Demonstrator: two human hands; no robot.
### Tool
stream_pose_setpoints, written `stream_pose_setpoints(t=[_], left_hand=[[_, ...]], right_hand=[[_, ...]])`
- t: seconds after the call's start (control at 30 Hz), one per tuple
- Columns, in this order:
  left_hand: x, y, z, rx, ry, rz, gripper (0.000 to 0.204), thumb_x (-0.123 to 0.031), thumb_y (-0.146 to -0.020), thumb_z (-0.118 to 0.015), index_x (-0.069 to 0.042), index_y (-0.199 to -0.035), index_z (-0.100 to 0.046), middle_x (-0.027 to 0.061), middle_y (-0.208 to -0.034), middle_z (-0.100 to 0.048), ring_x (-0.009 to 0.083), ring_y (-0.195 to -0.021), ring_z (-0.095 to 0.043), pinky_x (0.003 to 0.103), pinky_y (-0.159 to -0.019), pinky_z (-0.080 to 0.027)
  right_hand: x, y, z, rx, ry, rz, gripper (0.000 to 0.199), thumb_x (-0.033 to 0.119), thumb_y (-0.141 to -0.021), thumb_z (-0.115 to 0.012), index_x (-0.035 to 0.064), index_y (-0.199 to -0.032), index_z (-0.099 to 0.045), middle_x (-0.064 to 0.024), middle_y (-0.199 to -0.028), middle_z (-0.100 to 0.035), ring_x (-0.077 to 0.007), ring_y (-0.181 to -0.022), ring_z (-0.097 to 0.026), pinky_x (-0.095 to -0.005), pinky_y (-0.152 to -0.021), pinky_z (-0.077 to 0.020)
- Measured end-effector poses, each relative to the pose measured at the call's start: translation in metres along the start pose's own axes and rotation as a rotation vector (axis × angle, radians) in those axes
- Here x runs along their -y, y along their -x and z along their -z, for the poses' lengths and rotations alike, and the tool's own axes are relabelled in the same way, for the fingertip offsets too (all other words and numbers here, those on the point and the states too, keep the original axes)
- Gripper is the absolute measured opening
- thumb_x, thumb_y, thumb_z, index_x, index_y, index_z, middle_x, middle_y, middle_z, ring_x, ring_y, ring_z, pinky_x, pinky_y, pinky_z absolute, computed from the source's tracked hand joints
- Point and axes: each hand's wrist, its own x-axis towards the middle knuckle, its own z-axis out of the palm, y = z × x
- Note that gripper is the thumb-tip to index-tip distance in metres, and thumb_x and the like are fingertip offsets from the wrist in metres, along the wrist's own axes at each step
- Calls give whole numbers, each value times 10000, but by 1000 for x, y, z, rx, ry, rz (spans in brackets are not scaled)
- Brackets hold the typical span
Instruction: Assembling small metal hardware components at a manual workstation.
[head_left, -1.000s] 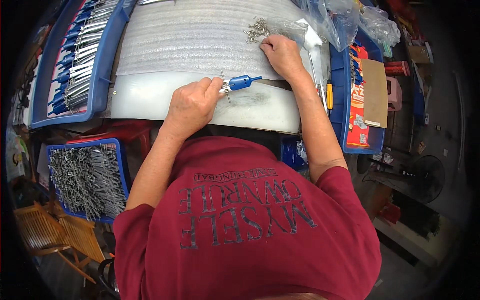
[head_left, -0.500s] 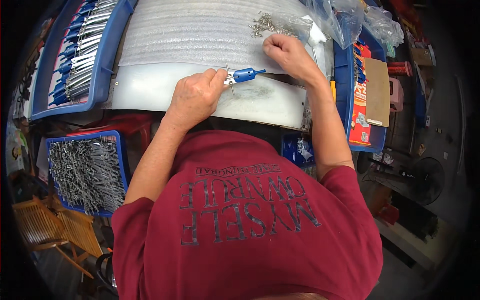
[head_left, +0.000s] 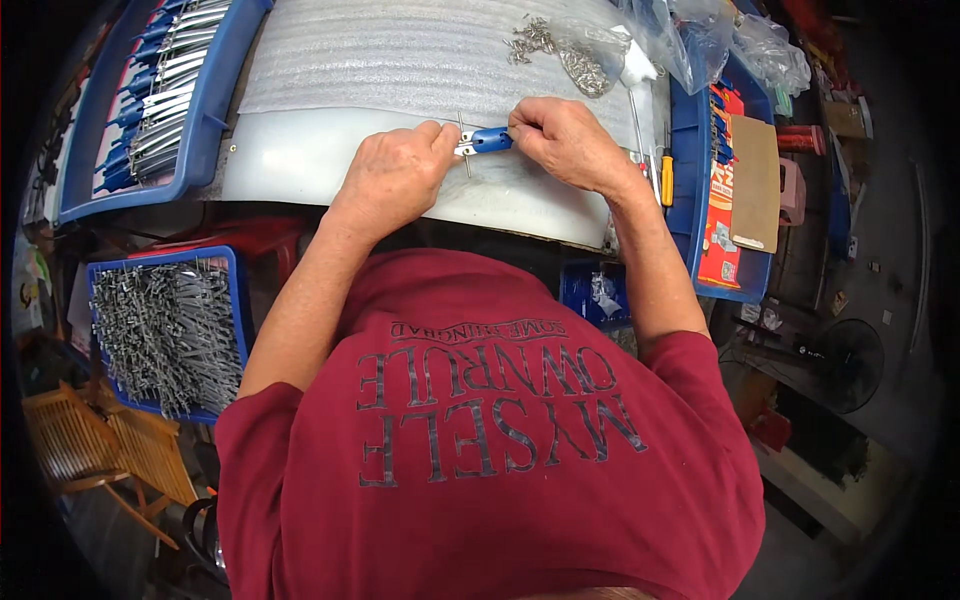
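Observation:
My left hand (head_left: 400,175) is closed round a silver metal part with a blue plastic end piece (head_left: 490,140). A thin metal cross-pin (head_left: 461,125) sticks out both sides of it beside my fingers. My right hand (head_left: 570,145) is closed at the far right tip of the blue piece and covers it. Whatever small thing its fingers may pinch is hidden. Beyond the hands, small metal pins (head_left: 532,40) lie loose on the white foam sheet (head_left: 370,60), next to a clear bag (head_left: 585,70) with more of them.
Blue-and-silver parts fill a blue tray (head_left: 205,160) at the far left. Below it, a blue crate (head_left: 241,310) holds many grey metal pieces. At right stand a yellow-handled screwdriver (head_left: 667,182) and a blue bin (head_left: 692,190) with cardboard (head_left: 752,185).
My right hand has moved left and nearer from beside the loose pins to the blue tip. My left hand keeps hold of the metal part almost in place.

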Motion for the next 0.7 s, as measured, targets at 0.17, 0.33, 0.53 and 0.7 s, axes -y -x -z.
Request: stream_pose_setpoints(t=[0.17, 0.33, 0.53, 0.7], left_hand=[[0, 0, 1, 24, -17, 0, 121, -131, -742, -531, -40, -784, -464, 96, -655, -508, 271, -543, -552, 365, -463, -445], [0, -1, 1, 22, -20, -14, 89, -105, -744, -513, -37, -780, -468, 101, -656, -514, 273, -542, -554, 366, -469, -451], [-1, 0, 1, 38, -38, -22, 68, -52, -717, -492, -24, -775, -470, 103, -651, -516, 270, -537, -556, 363, -460, -451], [-2, 0, 1, 33, -65, -30, 69, -33, -701, -479, -18, -767, -468, 101, -640, -514, 261, -524, -555, 358, -456, -454]], right_hand=[[1, 0, -1, 35, -22, -33, 175, 148, -728, -491, -4, -778, -562, -139, -591, -510, -219, -533, -487, -320, -520, -389], [1, -2, -3, 47, -30, -61, 180, 151, -728, -492, -8, -766, -569, -143, -603, -522, -222, -539, -496, -316, -527, -396], [7, -3, -5, 21, 7, -110, 198, 173, -722, -505, -6, -763, -581, -162, -593, -535, -243, -533, -521, -338, -523, -403], [13, -3, -8, -2, 106, -148, 187, 165, -722, -500, -1, -758, -579, -172, -594, -536, -283, -545, -528, -351, -527, -407]])
